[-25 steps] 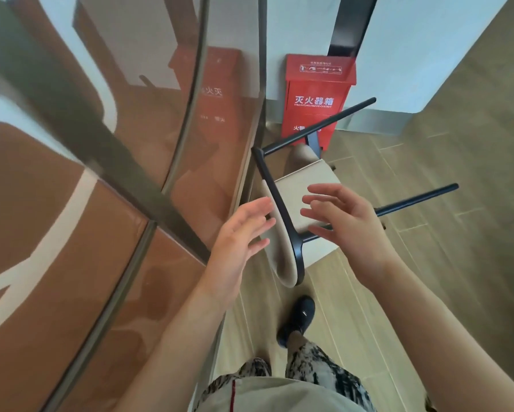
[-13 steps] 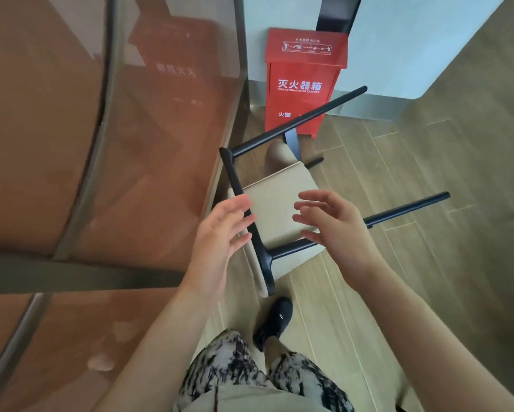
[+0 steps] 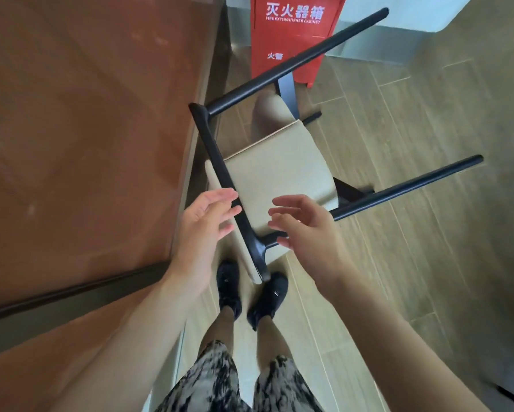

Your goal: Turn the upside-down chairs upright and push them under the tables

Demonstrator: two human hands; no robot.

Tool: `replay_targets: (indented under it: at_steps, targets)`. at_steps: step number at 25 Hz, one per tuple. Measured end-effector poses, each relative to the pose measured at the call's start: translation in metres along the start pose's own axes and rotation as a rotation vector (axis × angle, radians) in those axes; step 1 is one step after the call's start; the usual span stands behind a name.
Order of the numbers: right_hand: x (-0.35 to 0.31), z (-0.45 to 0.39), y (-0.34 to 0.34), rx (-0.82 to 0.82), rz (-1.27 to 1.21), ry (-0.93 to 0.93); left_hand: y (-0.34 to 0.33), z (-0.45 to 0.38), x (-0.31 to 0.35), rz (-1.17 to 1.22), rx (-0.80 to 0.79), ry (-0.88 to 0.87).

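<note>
chair: beige-cushioned chair with black round-tube frame (image 3: 276,176), tipped, not upright; two long black legs (image 3: 407,188) stick out to the right and up, off the floor; cushion edge low, just in front of the shoes
chair position: on the wood-look plank floor (image 3: 398,263), just beside the right edge of the brown glossy counter (image 3: 86,129); whether the frame touches the counter edge, cannot tell
chair frame: black crossbar (image 3: 220,171) runs from far-left to near, along the left edge of the cushion; a leg joins it at each end
left hand: left hand (image 3: 203,221), palm facing right, fingers straight and spread, released, gripping nothing; fingertips (image 3: 229,195) at or just beside the crossbar, contact unclear
right hand: right hand (image 3: 306,227), fingers loosely curved, released, holding nothing; hovers over the near corner of the cushion, just above the near leg's junction; touching or not, cannot tell
hands relation: one on each side of the crossbar's near end, palms turned toward each other
person: bare forearms, black-and-white patterned shorts (image 3: 238,382), black shoes (image 3: 267,295) on the floor at the near end of the chair
counter: fills the left side, dark band across its near part
background: red fire extinguisher cabinet with white lettering (image 3: 294,34) stands on the floor beyond the chair, against a pale wall (image 3: 413,13); upper chair leg crosses in front of it
</note>
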State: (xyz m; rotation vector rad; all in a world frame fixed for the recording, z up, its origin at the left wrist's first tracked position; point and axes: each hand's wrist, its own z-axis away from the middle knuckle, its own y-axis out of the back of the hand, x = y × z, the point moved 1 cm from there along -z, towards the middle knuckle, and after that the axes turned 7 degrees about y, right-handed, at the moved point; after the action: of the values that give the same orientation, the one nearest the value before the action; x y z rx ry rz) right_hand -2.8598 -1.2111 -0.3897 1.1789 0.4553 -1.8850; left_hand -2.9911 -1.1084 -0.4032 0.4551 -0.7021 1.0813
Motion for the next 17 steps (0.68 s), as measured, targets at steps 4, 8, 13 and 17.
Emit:
replay_targets:
  at_steps: [4, 8, 13, 17]
  targets:
    - [0.037, -0.034, -0.024, 0.018, 0.013, -0.031, -0.002, -0.052, -0.023, -0.076, 0.018, -0.06]
    - [0.077, -0.064, -0.044, 0.04, 0.013, -0.103, -0.002, -0.098, -0.051, -0.195, 0.069, -0.13]
    - [0.123, -0.096, -0.065, 0.082, 0.053, -0.098, 0.0, -0.152, -0.081, -0.193, 0.142, -0.136]
    - [0.147, -0.119, -0.089, 0.033, 0.167, -0.062, 0.004, -0.185, -0.1, -0.095, 0.179, -0.054]
